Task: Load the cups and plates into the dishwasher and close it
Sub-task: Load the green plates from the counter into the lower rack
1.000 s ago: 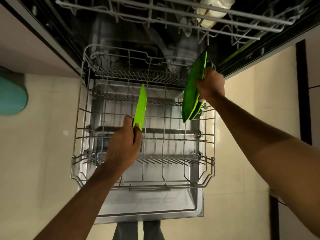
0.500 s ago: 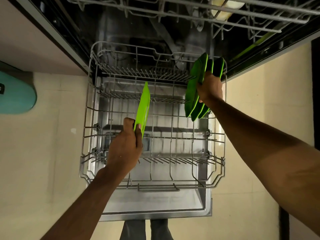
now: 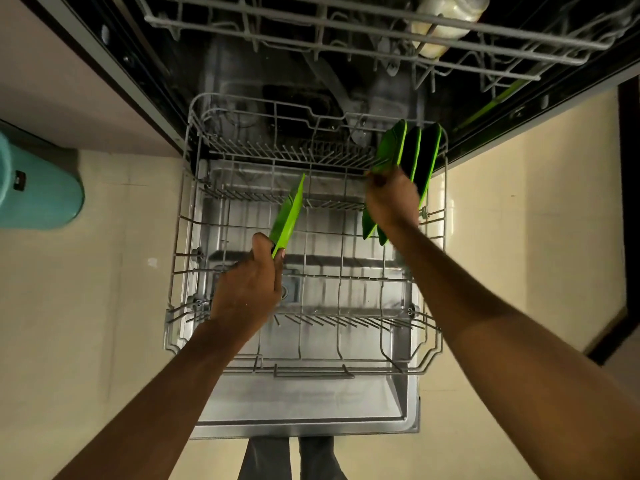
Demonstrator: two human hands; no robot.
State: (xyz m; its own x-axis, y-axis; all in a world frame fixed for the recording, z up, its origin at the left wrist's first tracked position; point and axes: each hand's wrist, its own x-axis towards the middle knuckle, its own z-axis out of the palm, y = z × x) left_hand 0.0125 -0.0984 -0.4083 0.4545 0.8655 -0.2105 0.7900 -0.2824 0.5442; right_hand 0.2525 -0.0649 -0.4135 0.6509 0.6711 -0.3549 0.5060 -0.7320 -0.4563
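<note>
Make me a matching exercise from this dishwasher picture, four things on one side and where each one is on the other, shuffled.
Things:
1. single green plate
2. stack of green plates
3. pale bottle
4. teal bin

Places:
A. on the floor at far left
B. in the upper rack
C. in the right hand
D. in the left hand

Pairs: 1-D, 2-C, 3-B, 4-A
</note>
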